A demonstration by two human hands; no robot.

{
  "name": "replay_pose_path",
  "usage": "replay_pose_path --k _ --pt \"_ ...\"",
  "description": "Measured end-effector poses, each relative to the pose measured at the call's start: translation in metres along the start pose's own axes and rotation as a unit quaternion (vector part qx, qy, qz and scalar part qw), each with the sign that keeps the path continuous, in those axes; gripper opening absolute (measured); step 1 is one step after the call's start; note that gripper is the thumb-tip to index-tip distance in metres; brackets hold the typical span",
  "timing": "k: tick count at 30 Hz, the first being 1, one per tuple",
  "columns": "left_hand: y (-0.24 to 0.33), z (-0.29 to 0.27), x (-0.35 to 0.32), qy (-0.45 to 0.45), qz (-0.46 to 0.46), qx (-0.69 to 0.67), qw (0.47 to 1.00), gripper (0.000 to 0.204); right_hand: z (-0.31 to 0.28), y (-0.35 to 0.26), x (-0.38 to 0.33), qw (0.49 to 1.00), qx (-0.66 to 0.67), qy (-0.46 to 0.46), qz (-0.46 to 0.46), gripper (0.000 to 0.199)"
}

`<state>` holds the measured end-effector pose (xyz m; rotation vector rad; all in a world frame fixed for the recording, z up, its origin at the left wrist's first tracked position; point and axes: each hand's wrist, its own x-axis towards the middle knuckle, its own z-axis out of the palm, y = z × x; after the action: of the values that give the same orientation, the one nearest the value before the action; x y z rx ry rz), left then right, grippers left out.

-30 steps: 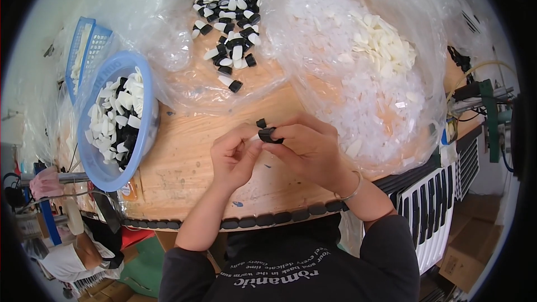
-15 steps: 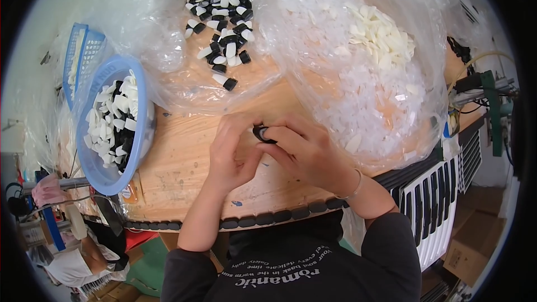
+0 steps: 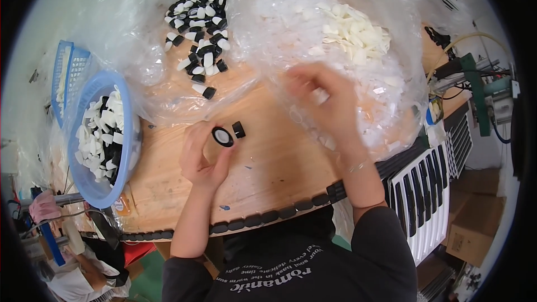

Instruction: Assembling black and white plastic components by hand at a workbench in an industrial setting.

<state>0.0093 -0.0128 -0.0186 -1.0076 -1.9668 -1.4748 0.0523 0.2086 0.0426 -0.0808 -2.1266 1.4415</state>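
My left hand (image 3: 202,154) is closed around a round black cap (image 3: 223,136) with a whitish disc showing inside its ring. Just to the right of it is a small black cap (image 3: 239,130), apparently on the wooden table. My right hand (image 3: 321,92) is blurred by motion over the near-left side of a spread of thin translucent white pieces (image 3: 386,100); whether its fingers hold anything is not clear. Further off, a pile of black caps with white tongue-shaped inserts (image 3: 198,14) lies on clear plastic, one such piece (image 3: 203,90) lying apart at its near end.
A blue oval basin (image 3: 133,151) at left holds white and black pieces, with a blue mesh basket (image 3: 78,59) behind it. Cream-coloured pieces (image 3: 358,33) are heaped at far right. Black padding (image 3: 263,218) lines the table's near edge. Another person (image 3: 78,279) is at lower left.
My hands have come apart: the right has swung away over the translucent pieces, while the left keeps the cap. The small black cap beside it now shows. The whole view has shifted slightly.
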Motion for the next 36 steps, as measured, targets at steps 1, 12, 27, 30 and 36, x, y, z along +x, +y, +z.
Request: replay_pose_path --k 1,12,27,30,36 --pt "0.000 -0.001 -0.001 0.017 -0.039 -0.041 0.998 0.039 -0.015 0.009 0.012 0.999 -0.036 -0.008 0.028 0.015" --pt "-0.002 -0.007 0.006 -0.016 -0.014 -0.044 0.999 0.045 -0.024 0.098 0.022 0.870 -0.358 -0.320 -0.106 0.022" --pt "0.012 -0.005 0.005 0.061 0.056 0.044 0.996 0.046 0.049 -0.021 -0.037 0.985 0.085 -0.066 -0.138 0.017" --pt "0.015 -0.005 0.005 0.064 0.054 0.049 0.995 0.048 0.061 -0.025 -0.039 0.979 0.036 -0.020 -0.201 0.018" --pt "0.015 -0.004 0.003 0.066 0.061 0.058 0.994 0.050 0.063 -0.023 -0.038 0.951 -0.041 -0.005 -0.305 0.020"
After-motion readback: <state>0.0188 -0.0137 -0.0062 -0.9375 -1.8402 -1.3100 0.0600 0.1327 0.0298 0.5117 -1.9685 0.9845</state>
